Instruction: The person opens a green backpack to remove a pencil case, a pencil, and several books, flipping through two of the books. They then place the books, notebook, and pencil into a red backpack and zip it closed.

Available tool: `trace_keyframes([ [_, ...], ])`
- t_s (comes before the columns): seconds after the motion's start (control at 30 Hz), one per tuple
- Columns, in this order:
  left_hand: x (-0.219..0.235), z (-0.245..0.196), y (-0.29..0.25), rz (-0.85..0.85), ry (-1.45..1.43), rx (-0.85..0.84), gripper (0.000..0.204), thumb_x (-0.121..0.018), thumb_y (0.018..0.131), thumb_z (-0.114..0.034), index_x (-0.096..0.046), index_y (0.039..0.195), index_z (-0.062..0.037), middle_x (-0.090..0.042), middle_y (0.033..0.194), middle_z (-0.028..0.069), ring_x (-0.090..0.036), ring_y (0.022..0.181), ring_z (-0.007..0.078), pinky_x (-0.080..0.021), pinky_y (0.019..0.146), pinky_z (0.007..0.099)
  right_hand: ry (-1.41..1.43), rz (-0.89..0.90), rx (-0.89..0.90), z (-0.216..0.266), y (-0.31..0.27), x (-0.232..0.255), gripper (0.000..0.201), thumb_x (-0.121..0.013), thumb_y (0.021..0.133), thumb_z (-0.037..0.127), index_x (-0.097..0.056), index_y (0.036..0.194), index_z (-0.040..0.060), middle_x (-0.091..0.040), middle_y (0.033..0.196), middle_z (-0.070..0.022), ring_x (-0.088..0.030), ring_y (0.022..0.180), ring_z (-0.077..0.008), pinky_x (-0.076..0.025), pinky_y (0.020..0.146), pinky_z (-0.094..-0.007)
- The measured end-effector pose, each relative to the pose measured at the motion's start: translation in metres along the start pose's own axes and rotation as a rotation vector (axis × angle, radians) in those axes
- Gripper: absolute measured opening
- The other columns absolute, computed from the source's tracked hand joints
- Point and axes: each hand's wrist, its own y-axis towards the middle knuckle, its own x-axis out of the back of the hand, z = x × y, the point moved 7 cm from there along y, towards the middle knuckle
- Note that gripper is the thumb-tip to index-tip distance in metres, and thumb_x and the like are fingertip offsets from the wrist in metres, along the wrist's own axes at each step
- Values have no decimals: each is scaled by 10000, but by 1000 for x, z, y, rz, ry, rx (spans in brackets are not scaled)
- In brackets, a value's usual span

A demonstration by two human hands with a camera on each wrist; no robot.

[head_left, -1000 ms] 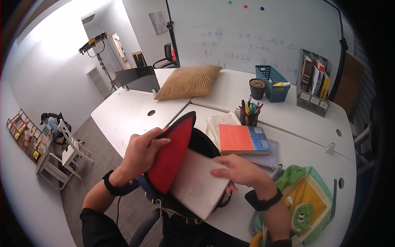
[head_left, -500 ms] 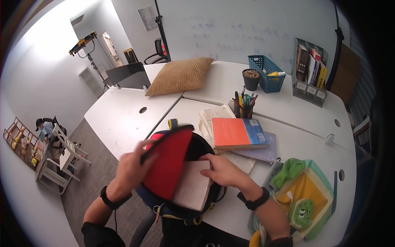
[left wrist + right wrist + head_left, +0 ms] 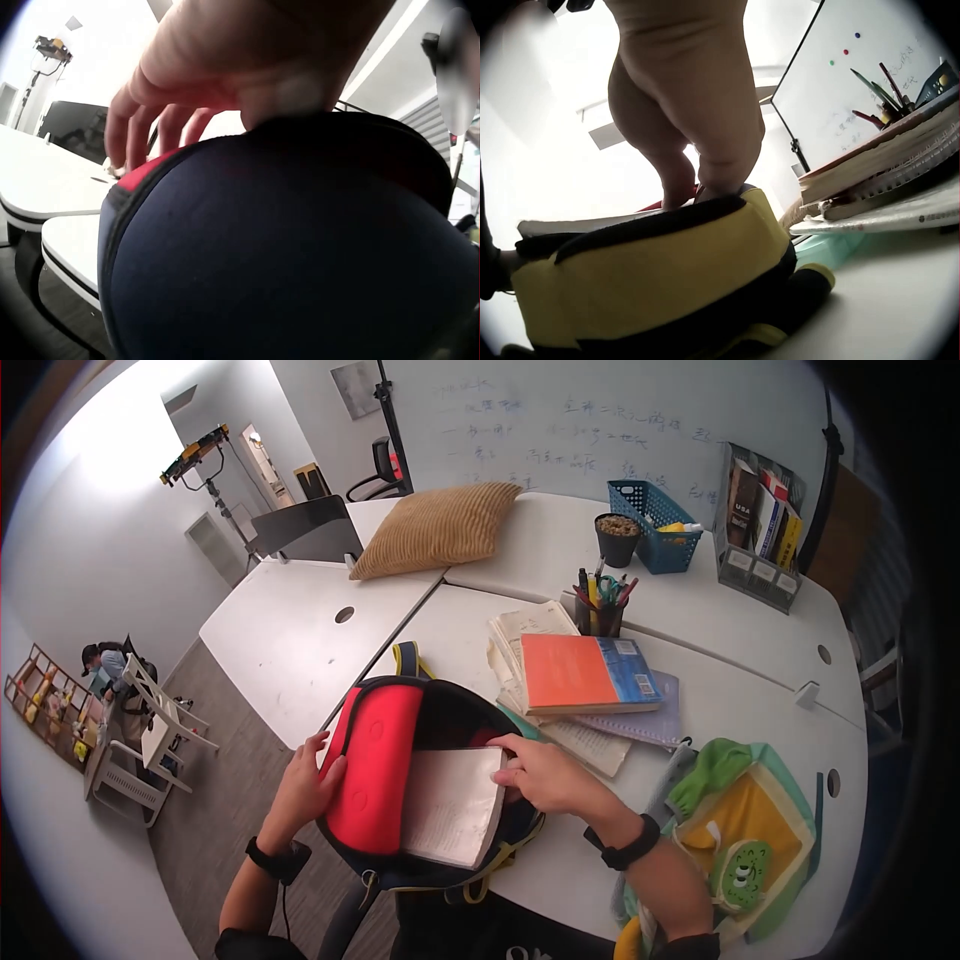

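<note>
A navy backpack [image 3: 470, 705] with a red inner side and yellow trim stands unzipped at the table's near edge. Inside it, a thick white-paged book [image 3: 450, 800] lies tilted, its lower part hidden. My right hand [image 3: 550, 775] pinches the book's right edge near the upper corner, close to the bag's rim. At the other side, my left hand [image 3: 300, 790] rests against the outer edge of the red panel [image 3: 375, 770], thumb at that edge. The left wrist view shows its fingers [image 3: 139, 131] hanging loosely past the backpack's dark rim.
Beyond the bag lie an orange-and-blue book [image 3: 585, 675], a purple spiral notebook [image 3: 655, 710] and worn papers. A pen holder [image 3: 598, 615], plant pot [image 3: 617, 540], blue basket [image 3: 660, 535] and book rack [image 3: 760, 550] stand farther back. A green-and-yellow bag [image 3: 755, 825] lies right; a tan cushion [image 3: 437, 530] lies behind.
The book has gone lower into the backpack, with my right hand on its edge. My left hand has let go of the raised flap, and the red panel now lies folded back.
</note>
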Motion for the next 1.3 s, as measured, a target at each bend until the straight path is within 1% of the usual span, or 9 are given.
trace_keyframes([
  [0.23,-25,22,-10,277,-793,455,692,-634,982,-407,-357,1472,-5,-529,1379,238,-584,1197,253,-502,973,361,-366,-128,12,-3,2,-2,355,-656,949,203,-585,1163,-71,-735,887,-180,-714,745,-256,-543,698,-353],
  [0.4,-11,4,-7,308,-862,401,696,-658,973,-385,-353,1476,-15,-542,1359,221,-580,1189,246,-503,970,345,-128,196,94,18,-5,-14,377,-666,927,237,-587,1160,-48,-702,906,-219,-704,808,-294,-530,734,-377],
  [0.5,-14,-1,-1,317,-832,371,686,-664,970,-380,-363,1473,-23,-540,1359,219,-575,1195,246,-499,976,347,-293,-95,232,34,-16,-11,344,-644,930,201,-582,1190,-13,-688,901,-207,-691,833,-317,-526,750,-364],
  [0.63,-22,3,4,321,-781,368,670,-663,971,-377,-378,1470,-32,-544,1351,216,-576,1190,242,-497,979,346,-284,-116,226,60,-31,-3,309,-603,940,96,-560,1231,1,-684,895,-148,-700,855,-271,-555,757,-368],
  [0.73,-25,8,6,305,-878,340,652,-655,976,-362,-381,1468,-32,-541,1351,216,-576,1190,233,-490,990,344,123,-27,164,47,-24,1,337,-579,923,53,-521,1249,-13,-695,905,-199,-703,837,-224,-554,707,-375],
  [0.87,-28,7,10,341,-1277,348,631,-622,995,-293,-331,1492,-35,-518,1394,188,-547,1236,217,-471,1016,348,693,-82,89,20,-2,-32,295,-556,959,27,-543,1252,-8,-709,890,-73,-647,881,-88,-544,696,-335],
  [1.0,-16,-28,13,374,-1018,153,679,-637,985,-267,-285,1509,-17,-529,1403,182,-553,1243,238,-467,1032,369,-110,-203,200,4,8,-39,351,-620,916,99,-534,1219,-56,-630,965,-374,-613,991,-513,-508,849,-518],
  [1.2,-4,-41,18,343,-532,163,675,-694,941,-242,-352,1480,-25,-482,1443,237,-489,1337,306,-403,1103,422,-342,-95,27,-1,4,-29,423,-674,892,174,-532,1187,-94,-657,921,-350,-651,952,-496,-522,837,-523],
  [1.3,25,-83,-7,-214,230,-279,734,-763,858,-204,-389,1466,-38,-417,1494,246,-402,1400,396,-351,1136,503,-474,-26,25,-1,1,-30,402,-687,881,188,-562,1142,-91,-670,897,-328,-675,907,-471,-540,809,-506],
])
